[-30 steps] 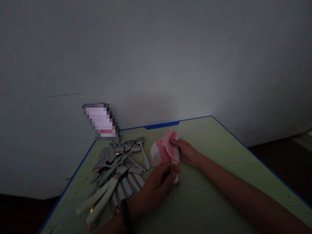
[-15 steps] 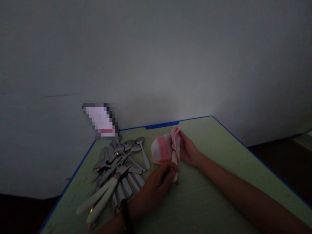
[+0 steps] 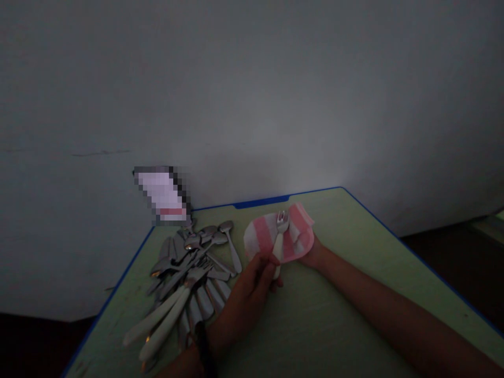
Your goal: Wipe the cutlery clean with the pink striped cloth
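Note:
My left hand (image 3: 255, 283) grips a fork (image 3: 282, 224) by its white handle, the tines pointing up and away from me. Behind the fork spreads a pink-and-white striped cloth (image 3: 264, 233), with one folded corner standing up on its right. My right hand (image 3: 315, 254) is under and behind the cloth's right side and supports it; its fingers are mostly covered by the fabric. The fork's head lies in front of the cloth, and whether it touches the fabric I cannot tell.
Left of my hands lies a heap of cutlery: several spoons (image 3: 226, 227), metal handles and white-handled pieces (image 3: 165, 320). A blurred-out upright screen (image 3: 161, 194) stands behind it. The green table (image 3: 346, 315) has a blue edge and meets a grey wall (image 3: 252, 105).
The cloth has opened away from the fork, uncovering its head and tines. My right hand has turned and dropped slightly behind the cloth, while my left hand keeps hold of the handle.

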A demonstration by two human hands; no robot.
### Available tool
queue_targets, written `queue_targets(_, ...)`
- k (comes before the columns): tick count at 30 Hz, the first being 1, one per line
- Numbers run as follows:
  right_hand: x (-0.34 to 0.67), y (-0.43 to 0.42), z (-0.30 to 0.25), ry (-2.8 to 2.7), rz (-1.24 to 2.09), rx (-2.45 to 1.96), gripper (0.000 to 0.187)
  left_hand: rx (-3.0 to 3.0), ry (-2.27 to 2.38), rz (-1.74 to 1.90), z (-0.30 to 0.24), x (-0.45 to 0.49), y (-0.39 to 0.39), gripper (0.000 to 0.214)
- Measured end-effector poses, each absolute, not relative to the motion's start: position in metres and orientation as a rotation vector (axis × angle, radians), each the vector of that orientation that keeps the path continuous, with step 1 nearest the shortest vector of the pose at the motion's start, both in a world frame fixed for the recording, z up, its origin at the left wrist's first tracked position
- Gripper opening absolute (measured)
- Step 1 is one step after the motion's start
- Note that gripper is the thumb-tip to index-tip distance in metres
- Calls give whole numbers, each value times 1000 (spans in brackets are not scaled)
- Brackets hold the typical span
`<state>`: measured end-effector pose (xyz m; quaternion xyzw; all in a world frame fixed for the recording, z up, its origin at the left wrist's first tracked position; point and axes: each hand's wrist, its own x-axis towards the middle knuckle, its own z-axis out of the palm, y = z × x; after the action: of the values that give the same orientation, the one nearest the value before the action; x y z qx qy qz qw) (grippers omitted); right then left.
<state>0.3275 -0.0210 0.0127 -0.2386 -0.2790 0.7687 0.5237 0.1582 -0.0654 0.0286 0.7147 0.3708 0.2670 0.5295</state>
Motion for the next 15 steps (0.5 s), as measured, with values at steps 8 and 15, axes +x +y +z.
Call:
queue_targets(8, 328, -22, 22, -657, 1796, -597, 54, 1871, 770, 413, 40, 155, -71, 23)
queue_targets(15, 328, -24, 22, -646, 1835, -586, 58, 1813, 702, 363, 34, 154, -73, 22)
